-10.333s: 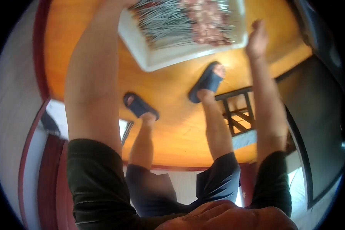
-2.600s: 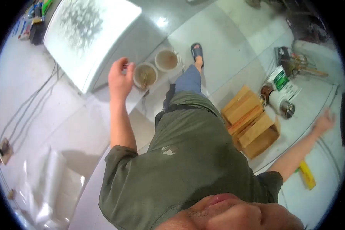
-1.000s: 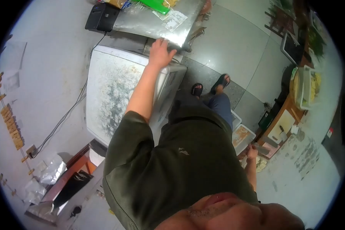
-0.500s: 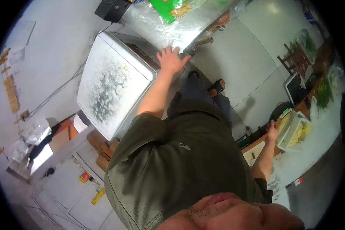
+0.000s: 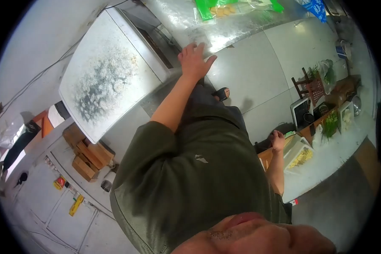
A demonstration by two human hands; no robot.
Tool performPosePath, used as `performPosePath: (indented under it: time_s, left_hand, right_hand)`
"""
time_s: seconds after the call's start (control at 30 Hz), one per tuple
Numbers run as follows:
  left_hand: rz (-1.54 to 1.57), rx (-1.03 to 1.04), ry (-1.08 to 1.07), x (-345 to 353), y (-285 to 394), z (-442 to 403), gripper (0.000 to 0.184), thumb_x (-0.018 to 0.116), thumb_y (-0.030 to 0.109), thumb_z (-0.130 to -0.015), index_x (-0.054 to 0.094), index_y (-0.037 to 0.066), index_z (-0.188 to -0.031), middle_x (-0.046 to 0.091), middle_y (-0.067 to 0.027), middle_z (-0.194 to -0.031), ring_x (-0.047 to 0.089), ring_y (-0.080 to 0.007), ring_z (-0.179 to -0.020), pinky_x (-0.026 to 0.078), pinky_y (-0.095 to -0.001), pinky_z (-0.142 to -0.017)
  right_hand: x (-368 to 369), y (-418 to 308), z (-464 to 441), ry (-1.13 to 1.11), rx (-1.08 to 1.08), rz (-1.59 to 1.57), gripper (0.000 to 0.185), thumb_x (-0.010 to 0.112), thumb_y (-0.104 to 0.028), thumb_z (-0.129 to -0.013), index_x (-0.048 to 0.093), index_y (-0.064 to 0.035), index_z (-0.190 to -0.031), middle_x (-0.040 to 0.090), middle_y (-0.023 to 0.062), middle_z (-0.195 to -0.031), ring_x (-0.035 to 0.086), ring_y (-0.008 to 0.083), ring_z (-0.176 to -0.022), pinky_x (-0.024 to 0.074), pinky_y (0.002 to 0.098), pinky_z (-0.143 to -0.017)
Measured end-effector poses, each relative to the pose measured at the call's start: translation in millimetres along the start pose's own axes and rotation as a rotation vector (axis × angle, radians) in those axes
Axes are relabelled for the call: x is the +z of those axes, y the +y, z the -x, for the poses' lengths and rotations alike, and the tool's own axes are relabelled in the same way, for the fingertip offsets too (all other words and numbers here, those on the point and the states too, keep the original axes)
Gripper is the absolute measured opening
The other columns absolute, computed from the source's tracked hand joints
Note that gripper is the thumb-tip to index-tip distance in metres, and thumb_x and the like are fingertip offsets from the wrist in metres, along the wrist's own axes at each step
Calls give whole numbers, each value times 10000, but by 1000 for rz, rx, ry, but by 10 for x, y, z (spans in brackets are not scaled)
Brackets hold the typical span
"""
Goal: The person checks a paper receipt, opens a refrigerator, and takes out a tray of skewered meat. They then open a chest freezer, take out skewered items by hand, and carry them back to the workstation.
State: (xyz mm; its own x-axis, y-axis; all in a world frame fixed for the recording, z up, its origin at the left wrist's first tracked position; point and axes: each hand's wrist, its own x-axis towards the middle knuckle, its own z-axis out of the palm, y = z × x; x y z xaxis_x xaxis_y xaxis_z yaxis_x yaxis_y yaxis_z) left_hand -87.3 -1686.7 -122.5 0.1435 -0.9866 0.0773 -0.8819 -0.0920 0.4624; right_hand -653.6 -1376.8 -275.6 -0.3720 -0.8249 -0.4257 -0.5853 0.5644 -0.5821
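My left hand (image 5: pixel 193 63) reaches forward with its fingers spread, holding nothing. Its fingertips are at the near edge of a shiny metal table (image 5: pixel 173 19); whether they touch is unclear. On the table lies a green and clear bag (image 5: pixel 224 9) with tan pieces in it. Low on the right, my right hand (image 5: pixel 278 141) is loosely curled, and nothing shows in its fingers. Beside it, on a pale counter (image 5: pixel 319 171), stands a white container (image 5: pixel 293 163) of yellow chopped pieces. I cannot tell whether the hand touches anything there.
A white appliance (image 5: pixel 101 76) with a dark-spotted top stands at my left. Cardboard boxes (image 5: pixel 86 154) lie behind it. Along the right are green vegetables (image 5: pixel 330 125), a black-topped white appliance (image 5: pixel 301 114) and a brown chair (image 5: pixel 315 89). My sandalled foot (image 5: pixel 222 94) is on the tiled floor.
The surroundings have shifted in view as my body moved and turned. My left hand stays spread by the metal table. My right hand appears farther from the yellow food's container.
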Motion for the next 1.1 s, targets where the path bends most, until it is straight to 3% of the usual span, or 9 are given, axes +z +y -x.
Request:
performPosePath:
  time_s: [0.2, 0.4, 0.57, 0.63, 0.77, 0.87, 1.0, 1.03, 1.1]
  left_hand:
    - [164, 4, -5, -291, -498, 328, 449, 696, 364, -774, 613, 83, -1113, 536, -147, -1154, 500, -354, -1068, 409, -454, -903]
    - [510, -152, -71, -596, -743, 186, 387, 694, 271, -785, 611, -4, -1044, 568, -178, -1063, 566, -329, -938, 466, -391, -830]
    - [495, -126, -72, -871, -964, 14, 334, 692, 237, -799, 615, 2, -1024, 588, -155, -1016, 597, -271, -860, 486, -355, -754]
    - [520, -168, -131, -874, -1091, 7, 325, 689, 238, -808, 616, 8, -1024, 598, -139, -988, 604, -245, -837, 485, -341, -735]
    - [620, -261, -165, -942, -1132, -6, 331, 682, 252, -826, 617, 21, -1053, 624, -119, -968, 615, -206, -830, 480, -314, -716]
    - [677, -299, -173, -897, -1164, -9, 335, 678, 259, -829, 618, 23, -1059, 631, -118, -972, 617, -205, -838, 481, -309, -715]
    - [650, -255, -197, -869, -1126, -31, 343, 668, 269, -834, 616, 15, -1060, 626, -119, -969, 611, -211, -838, 484, -313, -725]
    - [628, -237, -212, -877, -1118, -42, 346, 665, 271, -836, 616, 13, -1060, 624, -121, -969, 610, -213, -839, 485, -317, -728]
    - [584, -211, -233, -892, -1098, -60, 332, 660, 264, -847, 617, 17, -1065, 626, -108, -969, 603, -198, -843, 483, -309, -739]
  right_hand:
    - [-113, -507, 220, -29, 63, -179, 333, 640, -266, -884, 588, -15, -1096, 587, 10, -806, 554, 110, -686, 419, 237, -547]
    - [94, -60, 1, -15, 107, -139, 309, 630, -256, -893, 590, -17, -1085, 585, 5, -803, 549, 103, -672, 410, 231, -538]
    - [92, -1022, -86, -52, 14, -61, 220, 590, -227, -917, 590, -20, -992, 522, -19, -724, 491, 68, -625, 349, 202, -493]
    - [59, -1538, -78, -120, 148, -186, 204, 575, -217, -926, 582, -17, -960, 497, -19, -696, 464, 61, -610, 340, 211, -492]
    - [164, -1071, -236, -32, -234, 200, 301, 600, -255, -912, 575, -5, -1077, 545, 3, -739, 484, 82, -624, 386, 218, -547]
    - [181, -1155, -214, -76, -193, 136, 357, 614, -276, -903, 566, -5, -1131, 595, 26, -825, 543, 104, -699, 424, 232, -595]
    - [72, -1459, -35, -178, -153, 109, 408, 610, -106, -760, 544, -16, -1153, 577, 146, -1068, 546, 294, -956, 435, 401, -803]
    - [78, -1500, -11, -149, -283, 206, 390, 617, -203, -829, 550, -18, -1165, 599, 90, -1015, 568, 212, -889, 446, 331, -736]
    - [69, -1582, 25, -112, -104, 139, 402, 625, -300, -897, 557, -20, -1178, 622, 33, -958, 591, 130, -819, 457, 261, -667]
